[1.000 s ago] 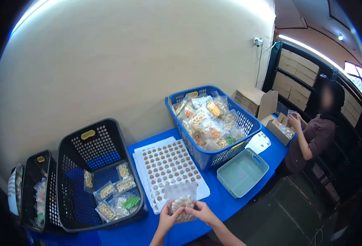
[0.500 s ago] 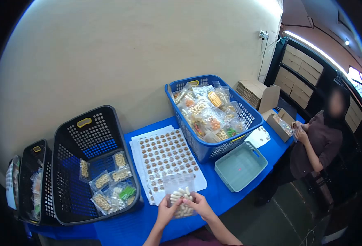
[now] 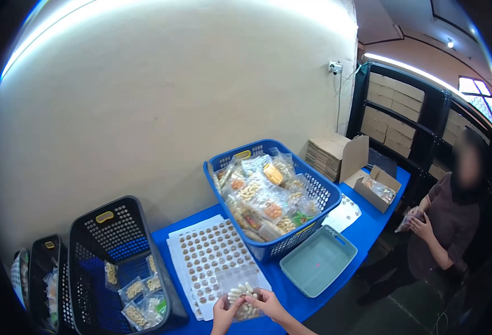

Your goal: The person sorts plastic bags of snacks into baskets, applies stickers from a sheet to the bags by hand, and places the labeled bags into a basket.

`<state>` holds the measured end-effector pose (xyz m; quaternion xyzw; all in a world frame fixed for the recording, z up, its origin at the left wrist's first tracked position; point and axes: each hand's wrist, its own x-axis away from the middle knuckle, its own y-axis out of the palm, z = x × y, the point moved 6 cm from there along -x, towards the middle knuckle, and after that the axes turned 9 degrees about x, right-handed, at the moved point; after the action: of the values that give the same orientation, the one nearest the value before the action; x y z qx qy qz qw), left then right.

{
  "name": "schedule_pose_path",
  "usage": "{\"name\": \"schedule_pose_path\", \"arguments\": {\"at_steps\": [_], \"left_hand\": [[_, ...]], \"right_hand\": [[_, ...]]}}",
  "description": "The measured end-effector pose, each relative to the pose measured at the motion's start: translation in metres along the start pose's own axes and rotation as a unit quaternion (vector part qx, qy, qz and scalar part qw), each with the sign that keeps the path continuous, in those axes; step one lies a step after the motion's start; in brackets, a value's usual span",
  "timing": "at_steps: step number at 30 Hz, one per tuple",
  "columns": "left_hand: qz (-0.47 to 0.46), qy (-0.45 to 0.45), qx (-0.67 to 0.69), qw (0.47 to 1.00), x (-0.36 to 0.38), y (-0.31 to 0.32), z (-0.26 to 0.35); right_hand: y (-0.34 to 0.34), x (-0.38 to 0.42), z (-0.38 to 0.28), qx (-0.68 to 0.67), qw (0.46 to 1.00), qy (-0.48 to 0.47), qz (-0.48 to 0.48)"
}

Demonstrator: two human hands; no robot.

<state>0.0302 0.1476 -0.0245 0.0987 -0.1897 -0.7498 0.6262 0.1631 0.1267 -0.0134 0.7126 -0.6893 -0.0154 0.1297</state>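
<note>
A clear plastic pouch of white, finger-shaped pieces is held upright in front of me. My left hand grips its left side and my right hand its right side. Both thumbs meet on the front of the pouch, pressing over a small brownish round sticker. Behind the pouch lie sheets of round brown stickers, which its top edge overlaps in this view. Fingers behind the pouch are hidden.
A black basket with several filled pouches stands left, with another dark basket beyond it. A blue basket heaped with pouches and a green-grey tray sit right. A co-worker holds a pouch beside an open carton.
My view has tilted upward, so the table sits lower in the picture. Both hands stay on the pouch, thumbs together. The co-worker's hands and pouch are now farther from the carton.
</note>
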Motion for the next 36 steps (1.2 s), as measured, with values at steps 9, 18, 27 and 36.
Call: {"name": "schedule_pose_path", "arguments": {"at_steps": [9, 18, 27, 36], "left_hand": [[-0.053, -0.043, -0.019, 0.997, -0.023, 0.071, -0.035], [-0.073, -0.012, -0.111, 0.991, -0.028, 0.115, -0.046], [0.02, 0.092, -0.06, 0.994, -0.034, 0.11, -0.048], [0.04, 0.054, -0.104, 0.992, -0.044, 0.101, -0.045]], "right_hand": [[-0.083, 0.004, -0.017, 0.0, 0.998, -0.04, 0.042], [-0.121, 0.006, -0.019, -0.05, 0.996, -0.013, 0.068], [-0.119, -0.005, -0.029, -0.001, 0.999, -0.032, -0.029], [-0.112, -0.007, -0.019, 0.026, 0.998, -0.025, -0.045]]}}
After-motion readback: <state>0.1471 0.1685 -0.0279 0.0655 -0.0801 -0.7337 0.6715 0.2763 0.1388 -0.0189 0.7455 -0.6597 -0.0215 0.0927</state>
